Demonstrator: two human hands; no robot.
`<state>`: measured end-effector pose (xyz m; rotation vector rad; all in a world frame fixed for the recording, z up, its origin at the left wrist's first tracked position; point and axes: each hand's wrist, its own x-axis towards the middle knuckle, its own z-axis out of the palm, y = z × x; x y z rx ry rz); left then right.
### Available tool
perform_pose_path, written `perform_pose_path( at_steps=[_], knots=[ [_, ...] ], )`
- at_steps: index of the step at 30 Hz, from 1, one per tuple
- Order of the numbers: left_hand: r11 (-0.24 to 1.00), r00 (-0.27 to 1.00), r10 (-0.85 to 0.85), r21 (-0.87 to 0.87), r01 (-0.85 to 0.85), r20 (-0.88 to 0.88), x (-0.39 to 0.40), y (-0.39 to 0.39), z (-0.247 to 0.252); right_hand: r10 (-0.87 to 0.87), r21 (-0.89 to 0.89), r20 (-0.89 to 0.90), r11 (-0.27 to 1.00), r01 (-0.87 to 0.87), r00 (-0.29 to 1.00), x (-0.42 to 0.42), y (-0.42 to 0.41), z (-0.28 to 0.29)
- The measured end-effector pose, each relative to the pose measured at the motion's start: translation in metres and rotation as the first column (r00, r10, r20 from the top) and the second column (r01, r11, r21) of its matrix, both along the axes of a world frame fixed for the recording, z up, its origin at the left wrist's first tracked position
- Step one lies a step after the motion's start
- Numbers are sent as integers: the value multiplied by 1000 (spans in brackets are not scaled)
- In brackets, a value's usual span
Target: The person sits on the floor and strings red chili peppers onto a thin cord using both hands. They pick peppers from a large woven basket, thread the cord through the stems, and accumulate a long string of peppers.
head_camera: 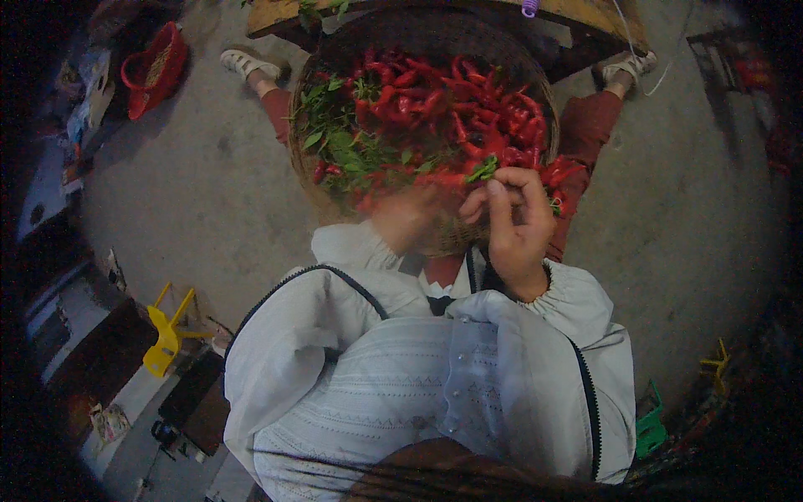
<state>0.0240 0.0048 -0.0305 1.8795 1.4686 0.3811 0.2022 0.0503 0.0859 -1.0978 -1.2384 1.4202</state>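
A round wicker basket sits before me between my legs. Glossy red chilli peppers fill its far side and right. Green leaves and stems lie in its left part, with a few red peppers among them. Over the near rim, the thumb and forefinger of my right hand pinch a small green bunch of stems. My left hand is blurred by motion at the near rim, so what its fingers hold cannot be made out. More red peppers show at the basket's right edge, beside my right hand.
Beyond the basket stands a wooden table or bench with a purple coiled object at its edge. A red basket rests on the concrete floor at left. A yellow stool and a green plastic object lie behind me.
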Motion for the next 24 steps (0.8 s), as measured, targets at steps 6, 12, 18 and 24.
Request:
perform_pose_path(
  at_steps=[6,12,18,24],
  knots=[
    [947,975,-218,-251,201,-42,18,14,4,-12,5,-15,1000,12,1000,1,1,-2],
    [926,937,38,-365,98,347,1,3,-8,-18,-9,-3,1000,18,1000,1,2,0],
    [734,334,672,-654,-183,661,0,4,85,-36,41,91,999,32,995,-2,5,-8],
    [723,162,682,-623,-297,714,22,-9,104,-5,119,291,992,-31,957,-13,7,-14]
  ],
)
